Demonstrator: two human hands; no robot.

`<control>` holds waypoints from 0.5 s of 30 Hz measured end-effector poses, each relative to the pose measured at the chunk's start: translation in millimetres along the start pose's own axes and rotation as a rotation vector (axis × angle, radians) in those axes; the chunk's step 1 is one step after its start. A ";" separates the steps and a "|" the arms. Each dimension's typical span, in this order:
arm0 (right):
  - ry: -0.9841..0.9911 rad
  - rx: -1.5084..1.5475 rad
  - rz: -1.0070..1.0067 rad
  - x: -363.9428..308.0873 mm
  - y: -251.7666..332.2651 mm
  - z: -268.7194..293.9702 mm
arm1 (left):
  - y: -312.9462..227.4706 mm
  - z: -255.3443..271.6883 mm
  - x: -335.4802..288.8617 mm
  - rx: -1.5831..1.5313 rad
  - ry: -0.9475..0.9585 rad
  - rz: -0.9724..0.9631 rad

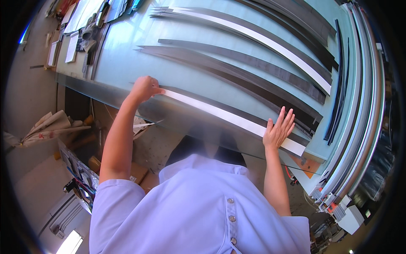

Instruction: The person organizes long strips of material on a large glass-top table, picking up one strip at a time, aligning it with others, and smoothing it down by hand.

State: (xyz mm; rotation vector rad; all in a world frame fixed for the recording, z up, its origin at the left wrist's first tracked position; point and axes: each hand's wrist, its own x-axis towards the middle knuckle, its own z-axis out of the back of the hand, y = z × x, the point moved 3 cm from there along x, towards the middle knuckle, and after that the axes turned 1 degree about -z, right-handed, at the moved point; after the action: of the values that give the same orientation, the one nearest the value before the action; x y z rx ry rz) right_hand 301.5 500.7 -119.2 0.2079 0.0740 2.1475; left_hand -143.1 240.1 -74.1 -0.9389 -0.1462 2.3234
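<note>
**Long white strip lies close to the near edge, one hand at each end**

The hands are well apart. The left hand point(146, 89) is curled, thumb and fingers closed on the left end of the white strip point(220, 111); the right hand point(279, 130) lies spread across it, short of its right end. The strip runs along the near side of the surface point(122, 55), with a dark strip point(224, 105) along its far side.

The likeliest trouble is a slip: the top looks smooth, and a pull toward the body could carry the white strip over the edge. Uneven pressure from the hands might skew it against the dark strip or, if it is as thin as it looks, bow its middle. The right fingers reach toward the dark pile point(237, 78), so a careless sweep could disturb that too.

Farther across lies a second white strip point(253, 34) among grey ones. Narrow black lengths point(341, 76) lie at the right, beside long metal rails point(359, 84). At the far left are gloves point(89, 31) and papers point(72, 46). On the left, below the surface, sits a pale, crumpled bundle point(55, 129).
</note>
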 end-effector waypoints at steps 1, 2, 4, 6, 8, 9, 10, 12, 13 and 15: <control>0.001 0.003 -0.002 0.0 -0.1 0.2 | -1.1 0.5 0.0 0.001 0.008 0.001; 0.001 0.005 -0.005 0.0 -0.3 0.5 | -2.3 1.0 0.1 0.003 0.015 0.002; -0.004 0.015 -0.006 0.1 -0.5 0.2 | -2.5 1.8 0.2 0.005 0.019 0.002; -0.016 0.026 -0.005 -0.4 -1.5 -1.3 | 0.4 -0.7 1.7 0.003 0.013 0.000; -0.012 0.018 -0.001 -0.2 -0.5 -1.0 | 5.4 -5.8 3.5 0.284 -0.148 -0.183; -0.011 0.013 -0.001 0.2 -0.6 -0.9 | 4.0 -4.5 2.2 0.425 -0.228 -0.277; -0.010 0.011 -0.003 -0.1 -1.0 -1.0 | 9.7 -0.4 3.2 0.439 -0.196 -0.227; -0.010 0.011 -0.009 -1.3 -1.1 -1.1 | 21.3 14.2 5.4 0.469 -0.134 -0.127; -0.015 0.015 -0.010 -1.7 -0.9 -0.9 | 26.0 19.3 5.0 0.432 -0.110 -0.062; -0.024 0.021 -0.016 -2.3 -0.6 0.7 | 31.0 27.4 4.3 0.355 -0.062 0.064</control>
State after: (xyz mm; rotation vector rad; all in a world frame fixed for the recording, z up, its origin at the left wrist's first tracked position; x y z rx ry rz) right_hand 303.4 499.1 -118.8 0.2443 0.0840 2.1285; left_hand -179.3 221.2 -66.2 -0.7018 0.2671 2.3338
